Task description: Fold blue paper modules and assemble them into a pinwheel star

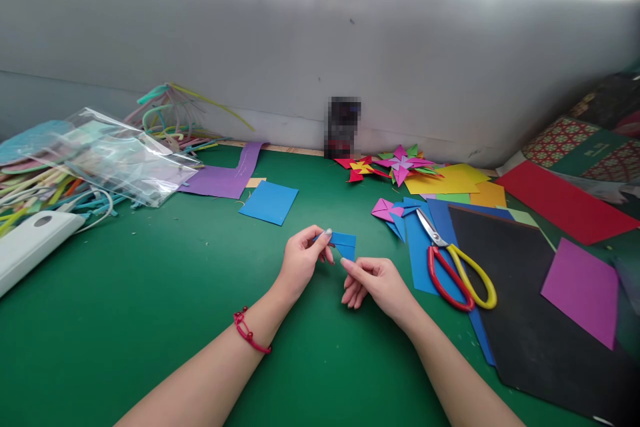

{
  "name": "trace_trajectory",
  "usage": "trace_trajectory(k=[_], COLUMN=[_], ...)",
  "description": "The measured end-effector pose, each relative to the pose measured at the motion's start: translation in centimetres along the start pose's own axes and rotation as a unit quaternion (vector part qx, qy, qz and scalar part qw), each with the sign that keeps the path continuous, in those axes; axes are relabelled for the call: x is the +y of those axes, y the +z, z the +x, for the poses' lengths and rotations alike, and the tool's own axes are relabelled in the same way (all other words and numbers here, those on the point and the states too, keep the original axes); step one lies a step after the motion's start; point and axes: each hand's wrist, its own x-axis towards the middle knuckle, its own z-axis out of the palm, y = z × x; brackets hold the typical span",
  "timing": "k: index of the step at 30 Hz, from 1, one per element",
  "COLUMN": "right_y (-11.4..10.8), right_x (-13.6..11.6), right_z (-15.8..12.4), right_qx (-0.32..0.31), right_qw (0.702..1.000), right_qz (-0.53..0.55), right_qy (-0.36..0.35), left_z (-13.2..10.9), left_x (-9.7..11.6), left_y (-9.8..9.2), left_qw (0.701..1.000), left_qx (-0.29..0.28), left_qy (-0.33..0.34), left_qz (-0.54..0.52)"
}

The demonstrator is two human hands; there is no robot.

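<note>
A small folded piece of blue paper (346,244) is held up between my two hands above the green table. My left hand (305,255) pinches its left end between thumb and fingers. My right hand (375,280) grips the lower corner with the thumb on top and the other fingers curled below. Beyond my left hand lies a flat blue paper square (270,202). To the right of the hands rests a partly assembled pink and blue folded paper piece (387,211).
Scissors (453,260) with red and yellow handles lie on blue sheets and a black board (520,307) at right. Folded paper flowers (400,163) sit at the back. A clear plastic bag (135,160), coloured strips and a white power strip (40,240) are at left.
</note>
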Motion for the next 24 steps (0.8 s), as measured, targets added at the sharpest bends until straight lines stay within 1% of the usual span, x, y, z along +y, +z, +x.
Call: trace_trajectory(k=[10,16,24], right_y=[-0.02,0.14,0.21], right_x=[-0.08,-0.16,0.0], right_z=[-0.09,-0.23,-0.39], right_qx=[-0.022,-0.026,-0.015], right_qw=[1.0,0.998,0.998], right_qz=[0.005,0.002,-0.011], right_qy=[-0.02,-0.051,-0.06], left_z=[0.06,0.04,0.16], left_x=[-0.05,-0.04,-0.04], left_y=[0.0,0.0,-0.13], left_qw=[1.0,1.0,0.999], left_qx=[0.003,0.001,-0.008], left_qy=[-0.007,-0.011,-0.013], left_qz=[-0.006,-0.014,-0.036])
